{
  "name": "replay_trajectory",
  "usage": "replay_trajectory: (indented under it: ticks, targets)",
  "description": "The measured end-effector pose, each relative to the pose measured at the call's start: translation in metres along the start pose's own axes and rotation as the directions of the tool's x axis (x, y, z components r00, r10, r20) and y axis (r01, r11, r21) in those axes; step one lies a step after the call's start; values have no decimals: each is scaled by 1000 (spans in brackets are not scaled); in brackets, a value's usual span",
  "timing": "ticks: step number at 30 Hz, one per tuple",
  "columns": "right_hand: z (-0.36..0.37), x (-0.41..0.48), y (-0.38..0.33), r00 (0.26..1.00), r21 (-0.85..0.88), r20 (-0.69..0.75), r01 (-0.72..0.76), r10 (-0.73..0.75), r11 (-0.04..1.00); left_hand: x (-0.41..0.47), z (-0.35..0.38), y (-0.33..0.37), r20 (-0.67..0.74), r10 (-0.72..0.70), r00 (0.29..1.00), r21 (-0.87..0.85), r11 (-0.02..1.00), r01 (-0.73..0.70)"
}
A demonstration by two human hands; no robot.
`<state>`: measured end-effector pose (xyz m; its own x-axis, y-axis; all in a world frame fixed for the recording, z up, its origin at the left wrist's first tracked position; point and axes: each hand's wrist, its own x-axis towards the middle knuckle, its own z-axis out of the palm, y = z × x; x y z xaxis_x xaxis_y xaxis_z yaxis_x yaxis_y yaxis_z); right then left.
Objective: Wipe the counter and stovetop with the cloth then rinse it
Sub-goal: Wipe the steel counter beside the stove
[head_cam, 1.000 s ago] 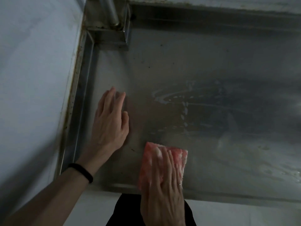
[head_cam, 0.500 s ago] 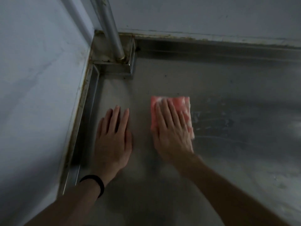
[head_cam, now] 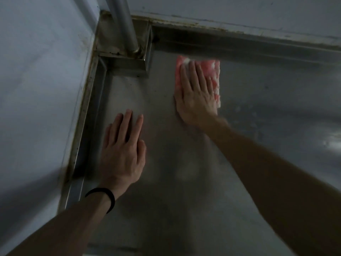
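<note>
A pink and white cloth (head_cam: pixel 212 71) lies folded flat on the steel counter (head_cam: pixel 184 182), close to its back edge. My right hand (head_cam: pixel 195 97) presses flat on top of the cloth, fingers together and pointing away from me, covering most of it. My left hand (head_cam: pixel 121 150) rests palm down on the bare counter near the left rim, fingers slightly apart, holding nothing. A black band (head_cam: pixel 103 197) circles my left wrist. No stovetop is in view.
A grey pipe (head_cam: pixel 123 24) rises from a boxed steel corner (head_cam: pixel 127 61) at the back left. A raised steel rim (head_cam: pixel 88 126) runs along the left wall (head_cam: pixel 36 89). The back wall (head_cam: pixel 239 10) meets the counter along a stained seam. Wet streaks shine at right.
My right hand has pushed the cloth from the counter's front edge toward the back wall. My left hand has stayed flat in about the same place.
</note>
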<state>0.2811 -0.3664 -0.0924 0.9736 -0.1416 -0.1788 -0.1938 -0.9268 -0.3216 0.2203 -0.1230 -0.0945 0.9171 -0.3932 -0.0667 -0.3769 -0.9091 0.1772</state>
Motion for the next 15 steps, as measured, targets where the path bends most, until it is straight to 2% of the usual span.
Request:
replay_trajectory:
  ticks: [5,9,12,15]
  targets:
    - [41,-195,-44,999,9,-34,6,-6,1000,-1,-8,3,17,-9,1000,-32,999,9]
    - [71,-339,-87,995,20,98,-8,6,1000,-2,-7,4,10,-15,1000,-35,999,15]
    - [74,-357,-92,987,15,160,-20,18,1000,-2,-4,1,-13,-4,1000,-16,1000,4]
    - [66,-310,-72,997,16,72,4,-5,1000,-2,-2,-1,-18,9,1000,-16,1000,-9]
